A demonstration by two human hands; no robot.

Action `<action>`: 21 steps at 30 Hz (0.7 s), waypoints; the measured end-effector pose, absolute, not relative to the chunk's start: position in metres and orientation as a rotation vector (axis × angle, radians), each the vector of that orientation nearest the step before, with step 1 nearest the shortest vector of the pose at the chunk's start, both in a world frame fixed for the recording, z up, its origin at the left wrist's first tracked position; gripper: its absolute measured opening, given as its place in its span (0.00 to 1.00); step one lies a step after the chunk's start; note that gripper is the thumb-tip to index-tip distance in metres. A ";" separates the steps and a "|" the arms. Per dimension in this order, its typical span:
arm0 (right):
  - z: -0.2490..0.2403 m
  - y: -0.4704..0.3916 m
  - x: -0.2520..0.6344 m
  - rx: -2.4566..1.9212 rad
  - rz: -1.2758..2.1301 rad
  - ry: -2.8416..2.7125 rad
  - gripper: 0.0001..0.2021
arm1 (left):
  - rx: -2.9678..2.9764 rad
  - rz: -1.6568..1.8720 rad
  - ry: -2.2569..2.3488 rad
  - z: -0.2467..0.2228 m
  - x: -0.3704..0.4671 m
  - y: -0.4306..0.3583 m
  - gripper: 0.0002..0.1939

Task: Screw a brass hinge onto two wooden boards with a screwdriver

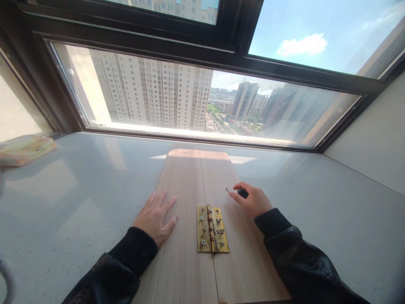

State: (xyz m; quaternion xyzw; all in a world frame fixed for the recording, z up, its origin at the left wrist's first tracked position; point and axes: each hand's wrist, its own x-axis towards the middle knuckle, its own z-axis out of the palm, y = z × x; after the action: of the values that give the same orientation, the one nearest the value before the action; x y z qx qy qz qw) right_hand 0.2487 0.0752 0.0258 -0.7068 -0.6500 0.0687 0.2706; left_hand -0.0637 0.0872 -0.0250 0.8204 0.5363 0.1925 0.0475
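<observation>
Two pale wooden boards lie side by side, the left board and the right board, with a thin seam between them. A worn brass hinge straddles the seam, with several screws in its two leaves. My left hand rests flat with fingers spread on the left board's outer edge. Above the right board, my right hand is closed around a screwdriver with a black handle. Its short metal tip points up and left, apart from the hinge. Part of the handle is hidden in my palm.
The boards lie on a white speckled sill below a dark-framed window. A soft tissue pack sits at the far left. A grey curved thing shows at the lower left edge. A white wall rises on the right.
</observation>
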 end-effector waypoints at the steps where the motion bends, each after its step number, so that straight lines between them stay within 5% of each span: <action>1: 0.032 0.074 0.245 -1.828 0.278 -1.670 0.13 | 2.504 0.584 1.635 -0.025 -0.064 0.087 0.24; 5: 0.057 0.064 0.215 -1.248 0.971 -1.082 0.10 | 2.522 0.569 1.628 -0.025 -0.064 0.088 0.24; 9: 0.061 0.056 0.185 -0.848 1.275 -0.799 0.03 | 2.517 0.577 1.641 -0.024 -0.064 0.087 0.24; 21: 0.042 0.048 0.166 -0.718 1.239 -0.781 0.07 | 2.498 0.600 1.654 -0.025 -0.063 0.087 0.24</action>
State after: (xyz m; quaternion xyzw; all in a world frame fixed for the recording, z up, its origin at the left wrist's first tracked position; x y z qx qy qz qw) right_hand 0.1661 0.0477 0.0417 -0.3204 -0.3487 0.5530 0.6856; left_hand -0.0629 0.0867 -0.0246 0.8167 0.5409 0.1961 0.0433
